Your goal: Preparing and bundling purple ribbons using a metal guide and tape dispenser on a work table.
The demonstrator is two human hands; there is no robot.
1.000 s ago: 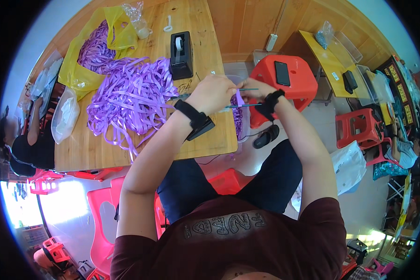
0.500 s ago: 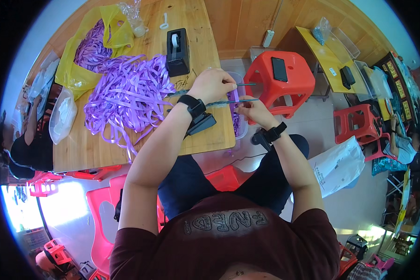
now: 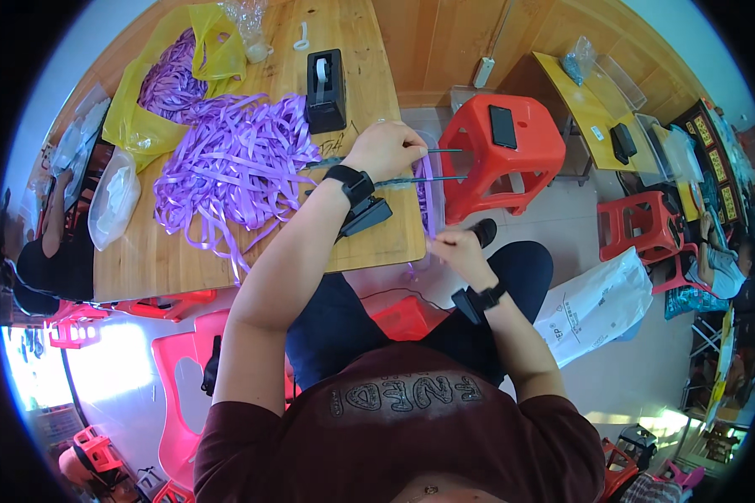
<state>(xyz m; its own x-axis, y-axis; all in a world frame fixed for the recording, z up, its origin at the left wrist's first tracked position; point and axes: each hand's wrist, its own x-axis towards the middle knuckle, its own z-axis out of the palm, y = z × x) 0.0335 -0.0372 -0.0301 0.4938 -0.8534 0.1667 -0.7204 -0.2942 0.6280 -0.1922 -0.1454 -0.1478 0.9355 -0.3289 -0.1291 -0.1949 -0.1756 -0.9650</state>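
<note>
The left hand (image 3: 386,149) is over the right edge of the pale wooden table (image 3: 365,63), its thumb and fingertips pinched together on a narrow, shiny purple ribbon strip (image 3: 429,201) beside the farther of two thin dark rods (image 3: 446,178) that jut rightward past the edge. From there the strip runs nearer, to the right hand (image 3: 463,253), whose fingertips are closed on its lower part (slightly blurred) just off the table's near right corner. A clear plastic tub (image 3: 430,137) with more purple ribbon inside stands beyond the edge, beneath the rods. On the table, left of the left hand, lies a loose heap of purple ribbon (image 3: 235,168); a black tape dispenser (image 3: 325,113) sits farther back. To the right, a black phone (image 3: 502,127) rests on a red plastic stool (image 3: 535,138).
</note>
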